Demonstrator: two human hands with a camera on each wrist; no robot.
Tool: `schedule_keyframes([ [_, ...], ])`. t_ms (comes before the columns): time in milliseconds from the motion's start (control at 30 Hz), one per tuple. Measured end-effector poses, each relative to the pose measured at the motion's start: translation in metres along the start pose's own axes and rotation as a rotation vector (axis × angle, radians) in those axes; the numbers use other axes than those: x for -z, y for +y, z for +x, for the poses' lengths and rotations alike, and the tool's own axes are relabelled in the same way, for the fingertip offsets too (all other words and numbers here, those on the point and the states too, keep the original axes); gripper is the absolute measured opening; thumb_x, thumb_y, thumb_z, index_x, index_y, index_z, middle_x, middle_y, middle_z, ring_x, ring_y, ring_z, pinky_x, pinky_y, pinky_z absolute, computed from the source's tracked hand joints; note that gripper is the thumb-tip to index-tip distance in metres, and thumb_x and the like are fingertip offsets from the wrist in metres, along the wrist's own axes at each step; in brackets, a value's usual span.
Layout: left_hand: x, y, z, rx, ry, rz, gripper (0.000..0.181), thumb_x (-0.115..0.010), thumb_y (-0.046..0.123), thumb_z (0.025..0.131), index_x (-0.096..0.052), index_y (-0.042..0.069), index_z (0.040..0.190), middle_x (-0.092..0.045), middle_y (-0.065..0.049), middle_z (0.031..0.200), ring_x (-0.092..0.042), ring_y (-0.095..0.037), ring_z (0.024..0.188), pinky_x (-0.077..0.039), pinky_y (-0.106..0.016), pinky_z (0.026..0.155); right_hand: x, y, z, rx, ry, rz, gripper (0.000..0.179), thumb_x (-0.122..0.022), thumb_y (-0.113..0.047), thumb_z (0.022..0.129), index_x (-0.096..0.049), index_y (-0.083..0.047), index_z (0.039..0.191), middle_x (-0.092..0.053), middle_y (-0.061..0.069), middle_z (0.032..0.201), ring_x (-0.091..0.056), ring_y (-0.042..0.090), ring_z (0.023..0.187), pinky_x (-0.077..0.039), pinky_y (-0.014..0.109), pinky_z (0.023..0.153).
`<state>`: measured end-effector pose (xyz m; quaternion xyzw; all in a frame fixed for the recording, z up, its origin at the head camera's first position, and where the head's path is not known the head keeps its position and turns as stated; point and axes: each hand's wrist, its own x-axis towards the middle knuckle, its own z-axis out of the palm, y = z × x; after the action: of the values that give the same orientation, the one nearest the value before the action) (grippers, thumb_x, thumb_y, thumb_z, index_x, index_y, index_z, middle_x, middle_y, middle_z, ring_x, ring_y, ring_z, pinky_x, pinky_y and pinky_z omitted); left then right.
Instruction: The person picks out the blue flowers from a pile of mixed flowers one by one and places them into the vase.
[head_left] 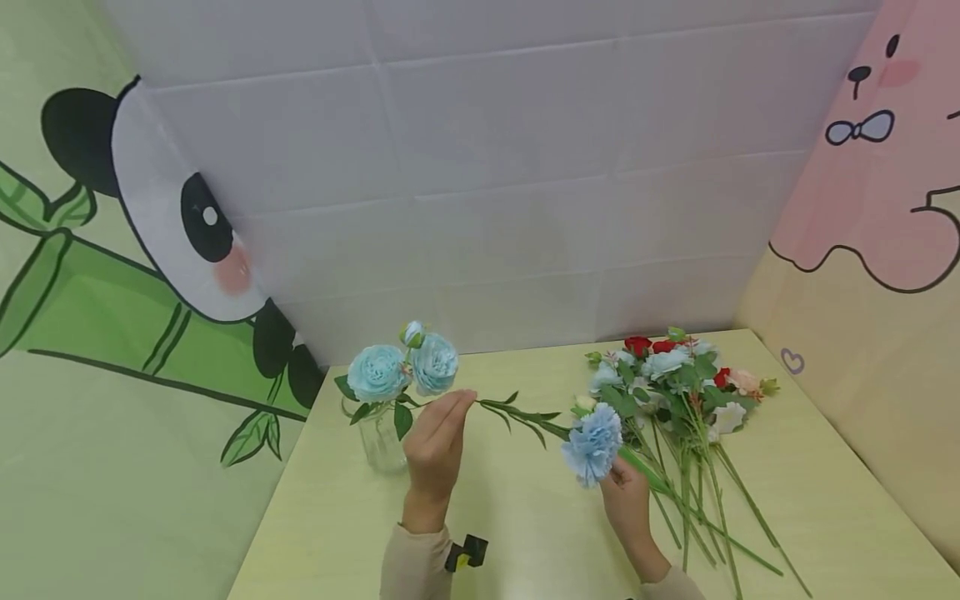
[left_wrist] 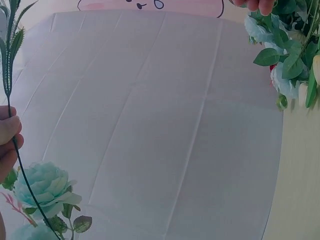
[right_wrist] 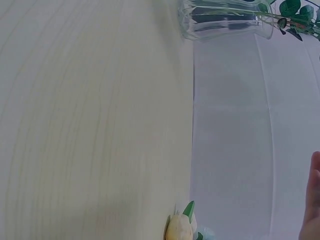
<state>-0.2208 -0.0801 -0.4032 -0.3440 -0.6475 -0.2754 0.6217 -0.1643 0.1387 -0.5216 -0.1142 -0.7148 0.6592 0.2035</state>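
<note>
My left hand (head_left: 437,442) pinches the thin dark stem of a blue carnation (head_left: 594,446) between thumb and fingers. The carnation's leafy stem (left_wrist: 9,60) runs rightward from those fingertips, its frilly head tilted low. My right hand (head_left: 628,498) is just below the carnation head, which covers part of its fingers in the head view. Its fingertips (left_wrist: 254,4) show at the top of the left wrist view, pointing leftward across the table with no stem between them. Behind my left hand, pale blue flowers (head_left: 377,373) stand in a clear ribbed glass vase (head_left: 384,442).
A heap of artificial flowers (head_left: 675,383), red, white, peach and pale blue, lies at the right of the light wooden table (head_left: 540,542), long stems (head_left: 712,508) toward me. A cream tulip (right_wrist: 180,227) lies near it. Fabric walls (head_left: 510,208) close off the back and sides.
</note>
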Motion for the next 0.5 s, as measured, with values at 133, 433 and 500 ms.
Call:
schedule_keyframes([
  [133,0.001,-0.002,0.000,0.000,0.006,-0.004,0.011,-0.060,0.000,0.085,-0.071,-0.003,0.083,-0.069,-0.013,0.079,-0.065,-0.023,0.069,-0.054,-0.026,0.066,0.001,-0.013,-0.005,-0.003,-0.019,0.020,0.015,-0.057,-0.001,0.087,-0.067,0.008,0.094,-0.064,-0.007,0.072,-0.041,-0.012,0.052,-0.035,0.011,0.046],
  [433,0.002,-0.006,-0.002,0.008,0.027,0.015,0.011,-0.061,-0.001,0.085,-0.071,-0.004,0.083,-0.069,-0.013,0.079,-0.065,-0.023,0.070,-0.054,-0.026,0.067,0.000,-0.022,-0.010,0.000,-0.052,-0.011,0.014,-0.053,0.001,0.089,-0.066,0.008,0.088,-0.050,-0.019,0.055,-0.038,-0.009,0.044,-0.036,0.012,0.044],
  [500,0.003,-0.008,-0.004,0.016,0.031,0.030,0.011,-0.061,0.000,0.085,-0.071,-0.004,0.083,-0.069,-0.013,0.079,-0.065,-0.023,0.070,-0.054,-0.026,0.067,-0.001,-0.015,-0.008,0.013,-0.053,0.015,0.014,-0.054,0.000,0.089,-0.065,0.008,0.089,-0.056,-0.020,0.061,-0.052,-0.008,0.054,-0.046,0.013,0.054],
])
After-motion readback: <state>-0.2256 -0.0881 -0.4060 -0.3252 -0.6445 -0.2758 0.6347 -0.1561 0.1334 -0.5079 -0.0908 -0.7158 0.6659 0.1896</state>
